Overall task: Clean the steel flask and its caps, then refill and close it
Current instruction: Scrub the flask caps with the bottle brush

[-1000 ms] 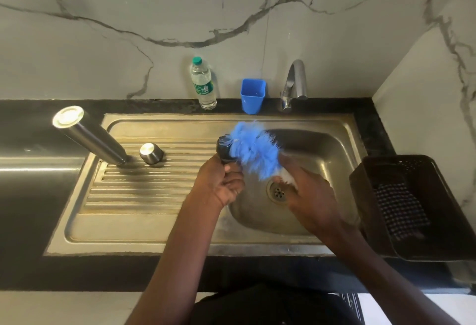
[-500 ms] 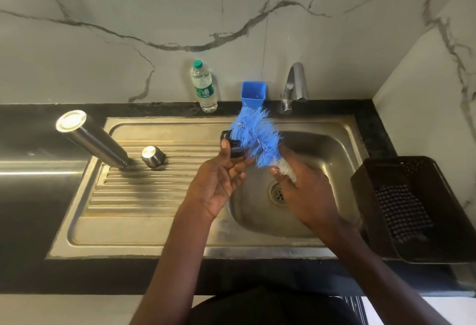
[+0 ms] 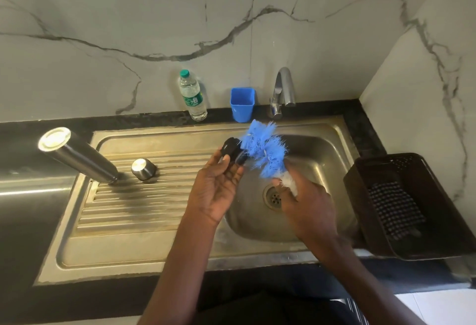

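Two hands work over the sink: left hand (image 3: 215,190) fingers pinch the small black cap (image 3: 231,149) by its rim, likely light, stiff and wet-slippery, while right hand (image 3: 307,206) fingers curl round the brush (image 3: 265,152) touching it.

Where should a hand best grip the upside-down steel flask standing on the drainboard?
Around the mid-body of the tall steel flask, approached from its right side. It stands inverted with its flat base up, so the smooth cylindrical wall is the only wrappable part; the small steel cap beside it must be cleared.
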Available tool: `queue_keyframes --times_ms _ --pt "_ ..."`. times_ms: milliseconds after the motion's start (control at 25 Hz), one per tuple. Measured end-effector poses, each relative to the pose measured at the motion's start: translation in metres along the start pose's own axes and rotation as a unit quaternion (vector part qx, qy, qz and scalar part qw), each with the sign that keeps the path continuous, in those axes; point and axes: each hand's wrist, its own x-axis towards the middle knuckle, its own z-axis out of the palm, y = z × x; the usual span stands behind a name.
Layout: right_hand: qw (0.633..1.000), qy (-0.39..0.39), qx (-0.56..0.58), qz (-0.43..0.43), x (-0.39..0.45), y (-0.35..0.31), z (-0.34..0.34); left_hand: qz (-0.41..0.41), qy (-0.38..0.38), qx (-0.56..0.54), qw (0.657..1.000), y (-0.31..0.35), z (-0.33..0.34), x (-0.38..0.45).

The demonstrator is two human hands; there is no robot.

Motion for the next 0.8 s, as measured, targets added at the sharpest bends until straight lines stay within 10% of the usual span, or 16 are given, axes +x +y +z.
queue_keyframes --times_ms 800 --pt "0.997 -0.026 0.061 0.031 0.02 0.017 -0.013 0.095 -0.118 0.103 0.983 -0.004 -0.007 -0.003"
